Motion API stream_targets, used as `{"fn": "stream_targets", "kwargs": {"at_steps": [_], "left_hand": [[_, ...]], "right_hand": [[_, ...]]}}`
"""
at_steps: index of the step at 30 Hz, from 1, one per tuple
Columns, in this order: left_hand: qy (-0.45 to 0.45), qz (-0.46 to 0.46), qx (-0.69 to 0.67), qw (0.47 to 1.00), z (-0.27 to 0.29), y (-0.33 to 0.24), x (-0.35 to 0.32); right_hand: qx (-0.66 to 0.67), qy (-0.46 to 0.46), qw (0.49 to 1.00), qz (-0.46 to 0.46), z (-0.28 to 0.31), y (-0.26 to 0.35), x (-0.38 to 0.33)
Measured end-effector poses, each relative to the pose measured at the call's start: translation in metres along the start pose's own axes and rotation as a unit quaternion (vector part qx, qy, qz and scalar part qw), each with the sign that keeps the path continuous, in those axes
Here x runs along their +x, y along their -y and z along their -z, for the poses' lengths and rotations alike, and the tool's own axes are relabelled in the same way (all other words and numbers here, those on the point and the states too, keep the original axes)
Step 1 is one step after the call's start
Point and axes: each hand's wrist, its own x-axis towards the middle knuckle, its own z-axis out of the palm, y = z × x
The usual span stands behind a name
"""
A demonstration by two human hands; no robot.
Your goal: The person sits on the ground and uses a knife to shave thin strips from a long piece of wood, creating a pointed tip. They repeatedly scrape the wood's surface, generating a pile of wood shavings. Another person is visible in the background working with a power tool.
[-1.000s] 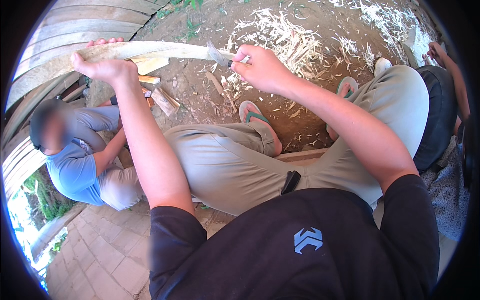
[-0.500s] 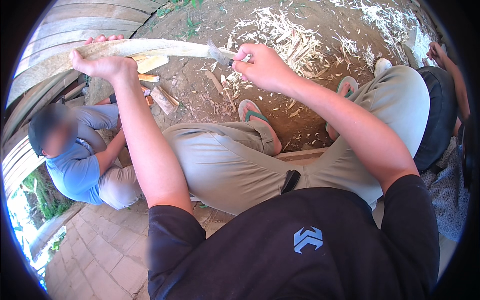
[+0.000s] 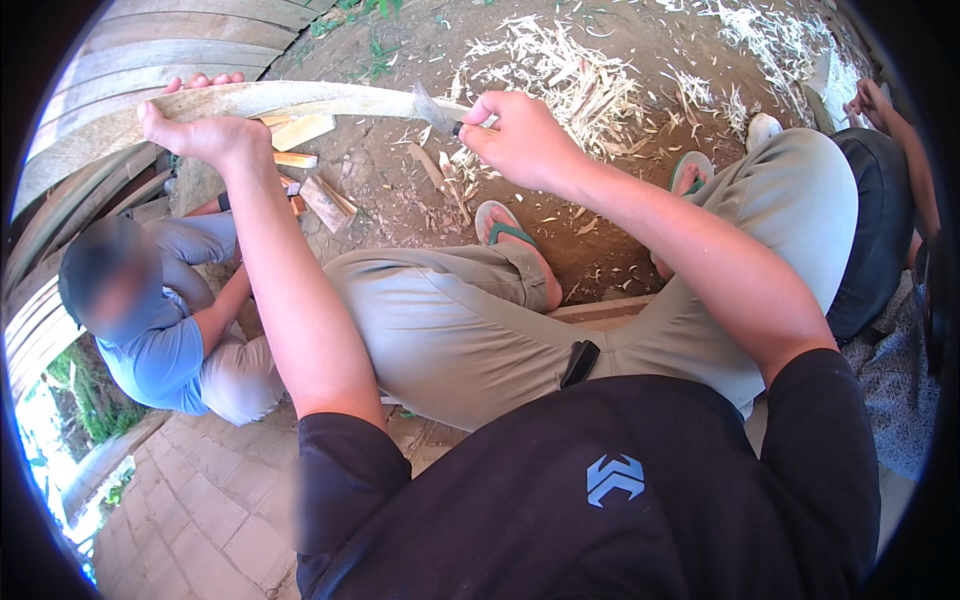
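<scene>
A long, pale wooden strip (image 3: 300, 100) spans the upper left, its edges bent in the picture. My left hand (image 3: 205, 130) is closed around it from beneath, fingertips showing over the far edge and the thumb on the near side. My right hand (image 3: 525, 138) grips a knife by its handle, mostly hidden in the fist. The broad metal knife blade (image 3: 432, 110) stands crosswise at the strip's right end and seems to touch it. Beyond the blade, the strip's narrow tip runs behind my right fingers.
Wood shavings (image 3: 570, 75) cover the dirt beyond my sandalled feet. Split wood pieces (image 3: 325, 200) lie below the strip. A person in a blue shirt (image 3: 150, 350) crouches at left; another person's hand (image 3: 872, 105) shows at far right. Stacked boards (image 3: 75, 215) stand at left.
My right hand and the knife have shifted slightly down and left. The left hand keeps its grip on the strip, nearly still. The crouching person's head has moved a little.
</scene>
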Motion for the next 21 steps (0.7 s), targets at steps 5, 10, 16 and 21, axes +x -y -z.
{"fn": "stream_targets", "kwargs": {"at_steps": [5,10,16,21], "left_hand": [[-0.004,0.004,-0.008,1.000,0.000,0.000,0.001],[-0.003,-0.006,-0.001,1.000,-0.001,-0.001,0.000],[0.008,-0.001,-0.003,1.000,0.000,-0.003,-0.003],[-0.004,-0.005,0.003,1.000,-0.006,-0.007,-0.008]], "right_hand": [[0.021,0.012,1.000,-0.009,0.002,-0.001,0.003],[0.010,0.019,1.000,-0.004,0.002,-0.003,0.004],[0.009,0.013,1.000,0.021,0.004,-0.006,0.007],[0.030,0.006,0.999,0.032,0.006,-0.001,0.007]]}}
